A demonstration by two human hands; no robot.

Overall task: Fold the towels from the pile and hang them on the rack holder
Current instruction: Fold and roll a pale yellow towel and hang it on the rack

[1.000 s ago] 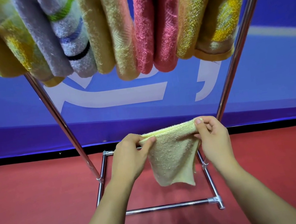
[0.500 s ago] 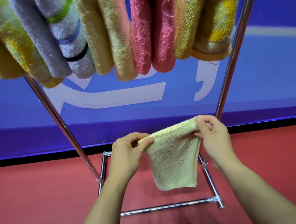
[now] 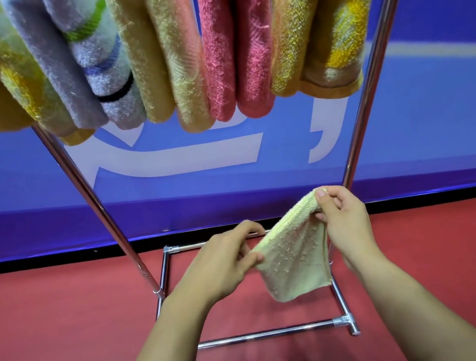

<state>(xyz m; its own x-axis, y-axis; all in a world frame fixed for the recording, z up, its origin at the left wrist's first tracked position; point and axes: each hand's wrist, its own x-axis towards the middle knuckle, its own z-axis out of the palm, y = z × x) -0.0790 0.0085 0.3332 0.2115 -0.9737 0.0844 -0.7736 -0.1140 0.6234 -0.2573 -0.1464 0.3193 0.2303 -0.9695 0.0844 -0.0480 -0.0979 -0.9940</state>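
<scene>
Nearest the camera, both forearms reach forward over the red floor [image 3: 54, 349]. The left hand [image 3: 222, 264] pinches one top corner of a small pale yellow towel [image 3: 293, 262] between thumb and curled fingers; the right hand [image 3: 345, 219] pinches the other corner, so each grip is clamped on the cloth. A moment ago the towel's top edge ran nearly level between the hands; now the left hand has dropped and the right has risen, so the edge slants up to the right and the cloth hangs skewed, its lower corner dangling in front of the base bars of the chrome rack [image 3: 267, 334]. To my eye the person is bringing corners together for a fold; the towel is not yet ready to hang. Above the hands, five folded towels [image 3: 227, 41] already drape side by side over the rack's top, and behind the rack stands a blue banner [image 3: 438, 117].
</scene>
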